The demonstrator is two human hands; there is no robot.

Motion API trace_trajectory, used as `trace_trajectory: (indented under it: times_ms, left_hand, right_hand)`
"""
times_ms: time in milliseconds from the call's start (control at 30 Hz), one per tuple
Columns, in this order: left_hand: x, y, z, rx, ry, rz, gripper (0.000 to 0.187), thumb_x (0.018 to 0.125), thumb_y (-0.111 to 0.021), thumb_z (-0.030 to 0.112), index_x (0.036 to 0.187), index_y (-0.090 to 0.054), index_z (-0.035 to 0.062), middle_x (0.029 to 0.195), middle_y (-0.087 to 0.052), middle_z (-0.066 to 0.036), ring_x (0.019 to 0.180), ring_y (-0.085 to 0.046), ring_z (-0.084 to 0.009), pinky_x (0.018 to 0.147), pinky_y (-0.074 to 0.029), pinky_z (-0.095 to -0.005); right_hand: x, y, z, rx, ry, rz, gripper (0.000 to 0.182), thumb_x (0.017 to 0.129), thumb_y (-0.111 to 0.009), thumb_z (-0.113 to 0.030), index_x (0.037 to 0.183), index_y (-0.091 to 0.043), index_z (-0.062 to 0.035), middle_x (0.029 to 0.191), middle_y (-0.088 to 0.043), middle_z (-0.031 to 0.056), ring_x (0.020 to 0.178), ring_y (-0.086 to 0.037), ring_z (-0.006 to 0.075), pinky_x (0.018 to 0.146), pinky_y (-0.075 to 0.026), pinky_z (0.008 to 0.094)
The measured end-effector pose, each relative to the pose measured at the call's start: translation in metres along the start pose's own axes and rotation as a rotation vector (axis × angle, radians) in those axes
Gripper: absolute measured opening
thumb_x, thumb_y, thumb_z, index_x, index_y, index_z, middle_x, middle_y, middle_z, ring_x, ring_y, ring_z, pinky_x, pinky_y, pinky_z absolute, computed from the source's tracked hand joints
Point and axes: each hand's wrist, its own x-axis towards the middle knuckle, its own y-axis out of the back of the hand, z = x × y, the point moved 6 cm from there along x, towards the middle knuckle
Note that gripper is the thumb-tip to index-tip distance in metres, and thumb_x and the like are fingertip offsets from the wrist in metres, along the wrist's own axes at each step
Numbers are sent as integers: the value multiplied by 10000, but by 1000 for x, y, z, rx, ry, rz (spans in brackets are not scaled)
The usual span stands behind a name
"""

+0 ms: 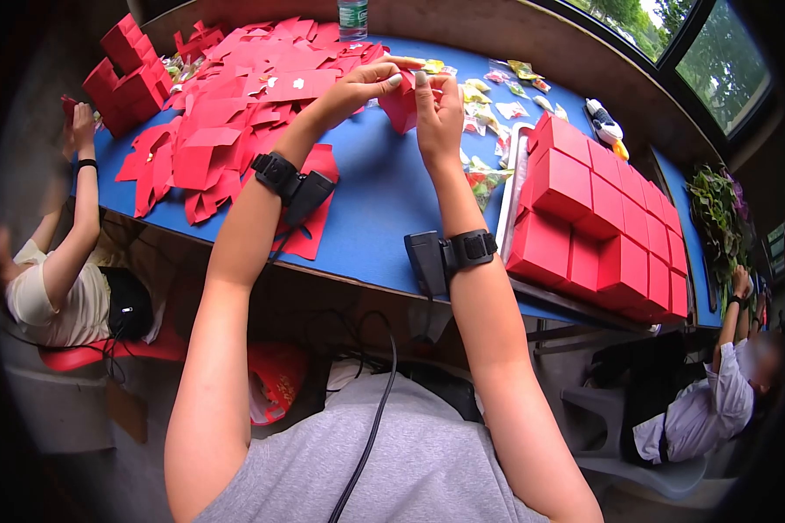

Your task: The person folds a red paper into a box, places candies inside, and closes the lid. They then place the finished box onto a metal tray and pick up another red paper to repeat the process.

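A small red box [398, 111] is held up over the blue table [366, 183], between my two hands. My left hand [365, 85] grips it from the left, thumb and fingers at its top edge. On its right side, my right hand [439, 113] has its thumb raised near the top and its fingers bent around the edge. Flat red card pieces [209, 157] lie in a wide heap left of my hands. Small wrapped candies [480, 109] are scattered just right of them. Finished-looking red boxes [571, 183] are stacked in a white tray [508, 196] farther right.
A clear bottle [352, 19] stands at the back. More red boxes [131, 83] are stacked at the far left, beside a person [70, 253]. Another person [715, 392] sits at the right, near leafy plants [715, 205]. A white object [604, 122] lies behind the tray.
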Motion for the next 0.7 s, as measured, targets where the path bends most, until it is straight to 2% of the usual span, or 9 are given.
trace_trajectory:
  times_ms: [33,100,200,300,333,400,433,567,700]
  left_hand:
    - [-1,0,0,1,-1,2,273,943,-441,260,876,-569,30,1312,-434,-56,1143,-416,-125,980,-313,-298]
    - [-1,-1,-1,37,22,38,267,941,-445,254,896,-573,24,1316,-434,-51,1155,-413,-128,984,-311,-294]
    - [-1,2,-7,-155,46,37,270,940,-447,252,920,-582,18,1319,-435,-49,1153,-416,-132,982,-313,-291]
    - [-1,4,-15,-109,84,10,266,936,-454,246,922,-583,14,1321,-437,-49,1144,-425,-130,976,-321,-286]
    - [-1,1,-13,-116,79,25,257,932,-461,248,864,-570,25,1319,-441,-53,1122,-439,-128,958,-334,-282]
    - [0,-4,-6,-90,-24,9,237,921,-494,265,806,-556,67,1206,-519,6,839,-453,-53,737,-370,-219]
    - [0,-4,-6,-72,-20,-10,233,921,-494,261,814,-562,65,1223,-512,5,851,-456,-55,740,-371,-219]
    - [3,9,-23,-106,-3,77,223,933,-476,274,840,-571,95,855,-544,49,785,-467,-51,709,-373,-200]
    - [0,11,-16,-220,1,139,267,938,-471,275,1063,-570,61,891,-555,37,838,-492,-48,751,-391,-209]
  right_hand:
    - [-2,0,-4,1,1,-1,360,895,-540,-380,976,-560,-30,905,-523,86,834,-538,173,721,-444,254]
    - [-4,1,-16,-12,96,17,274,844,-607,-320,922,-612,-57,959,-482,161,939,-480,279,844,-406,354]
    - [-1,5,-21,28,111,41,225,826,-628,-286,827,-639,-62,969,-482,155,966,-467,277,843,-408,364]
    - [-1,5,-27,-63,160,10,222,787,-656,-266,770,-631,-46,986,-469,160,980,-462,282,839,-414,365]
    - [-1,6,-28,-57,163,10,222,787,-656,-266,770,-631,-46,986,-469,160,980,-462,282,839,-414,365]
    - [-2,4,-28,-56,150,-37,215,737,-679,-249,740,-618,-43,998,-453,164,988,-452,288,842,-416,367]
    - [-1,4,-28,-26,136,-52,217,705,-690,-239,721,-605,-40,998,-443,166,989,-448,291,847,-416,370]
    - [-3,1,-33,-77,196,-116,223,701,-592,-141,897,-579,-34,991,-451,169,988,-456,307,867,-409,381]
    - [-8,-6,-47,-144,282,-130,259,768,-527,-96,1005,-560,4,1021,-518,186,975,-507,326,873,-411,376]
